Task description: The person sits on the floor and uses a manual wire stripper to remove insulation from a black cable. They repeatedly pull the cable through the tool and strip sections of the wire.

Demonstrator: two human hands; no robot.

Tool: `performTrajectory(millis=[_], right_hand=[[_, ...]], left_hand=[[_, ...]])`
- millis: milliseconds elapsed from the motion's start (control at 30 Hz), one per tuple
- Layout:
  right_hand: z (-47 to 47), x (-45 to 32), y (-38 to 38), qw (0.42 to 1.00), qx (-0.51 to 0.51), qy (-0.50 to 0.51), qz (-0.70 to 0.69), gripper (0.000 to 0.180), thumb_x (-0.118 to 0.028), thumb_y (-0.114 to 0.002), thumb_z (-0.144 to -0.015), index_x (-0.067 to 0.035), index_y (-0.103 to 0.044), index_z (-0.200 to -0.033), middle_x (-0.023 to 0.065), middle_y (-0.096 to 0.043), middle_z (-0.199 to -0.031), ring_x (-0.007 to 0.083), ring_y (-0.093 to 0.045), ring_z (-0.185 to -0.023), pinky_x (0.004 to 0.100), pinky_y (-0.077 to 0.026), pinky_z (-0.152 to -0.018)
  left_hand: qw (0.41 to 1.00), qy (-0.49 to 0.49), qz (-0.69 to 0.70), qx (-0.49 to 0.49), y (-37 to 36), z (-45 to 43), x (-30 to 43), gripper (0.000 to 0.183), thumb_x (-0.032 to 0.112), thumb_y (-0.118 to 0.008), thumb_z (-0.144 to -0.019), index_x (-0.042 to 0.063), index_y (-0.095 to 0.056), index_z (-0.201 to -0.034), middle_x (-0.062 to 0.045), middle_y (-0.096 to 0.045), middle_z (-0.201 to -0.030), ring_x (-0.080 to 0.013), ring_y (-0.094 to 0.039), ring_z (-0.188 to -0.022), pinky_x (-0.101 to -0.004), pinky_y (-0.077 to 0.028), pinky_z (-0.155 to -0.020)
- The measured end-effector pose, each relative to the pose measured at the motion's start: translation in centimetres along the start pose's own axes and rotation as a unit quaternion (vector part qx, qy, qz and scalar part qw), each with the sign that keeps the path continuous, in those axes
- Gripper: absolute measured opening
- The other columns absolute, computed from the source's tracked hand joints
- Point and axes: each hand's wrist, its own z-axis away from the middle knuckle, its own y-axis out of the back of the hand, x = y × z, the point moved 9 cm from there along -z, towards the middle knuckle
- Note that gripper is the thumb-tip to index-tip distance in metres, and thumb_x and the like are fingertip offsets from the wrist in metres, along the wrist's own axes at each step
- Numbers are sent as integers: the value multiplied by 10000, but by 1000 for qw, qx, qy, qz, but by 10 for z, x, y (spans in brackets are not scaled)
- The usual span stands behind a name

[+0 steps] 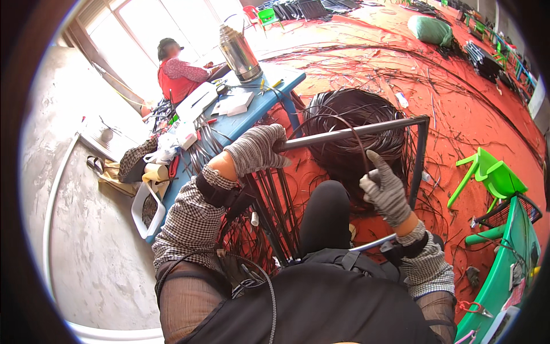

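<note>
A dark metal frame (343, 134) stands tilted over my knees, with long dark strands strung at its left side. My left hand (260, 146), in a grey striped knit glove, is closed around the left end of the frame's top bar. My right hand (384, 189), gloved alike, pinches a thin brown plastic strand (359, 142) between thumb and fingers, inside the frame; the index finger points up. The strand arches up over the top bar. Behind the frame lies a large coil of dark plastic strands (352, 107) on the red floor covering.
A blue table (258, 124) at the left holds a metal thermos (240, 53), papers and pliers. Beyond it sits a person (176, 73) in red. A green chair (494, 176) and a green table (511, 241) stand right. Strand scraps litter the floor.
</note>
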Motion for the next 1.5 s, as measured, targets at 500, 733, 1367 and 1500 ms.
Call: performTrajectory(millis=[500, 733, 1367, 1500], right_hand=[[-154, 12, 189, 987, 63, 85, 123, 202, -198, -692, -890, -10, -699, -963, 0, -643, -791, 77, -554, -721, 241, -447, -651], [-111, 199, 160, 960, -191, -185, 83, 256, -286, -740, -831, -73, -714, -971, -11, -671, -782, 116, -604, -731, 313, -510, -697], [110, 283, 353, 778, 44, -309, 545, 313, -400, -568, -870, -146, -722, -971, 129, -696, -903, 298, -668, -836, 395, -519, -762], [145, 191, 495, 586, -24, -295, 755, 358, -386, -548, -902, -115, -647, -1115, 165, -665, -1047, 362, -629, -930, 442, -518, -793]], left_hand=[[988, -106, 88, 65, 14, 43, 17, 351, 133, -806, -741, 37, -585, -995, -31, -515, -739, -137, -503, -699, -309, -445, -638], [981, -20, 79, 175, 16, 76, -18, 269, 124, -785, -744, 63, -576, -901, -61, -538, -705, -180, -527, -637, -312, -465, -595], [945, 208, -59, 244, 2, 78, -123, 352, 268, -795, -771, 21, -545, -778, -100, -559, -623, -201, -486, -549, -357, -446, -565], [938, 238, -96, 234, -1, 86, -135, 347, 302, -771, -796, 20, -569, -805, -109, -584, -644, -225, -516, -557, -373, -456, -577]])
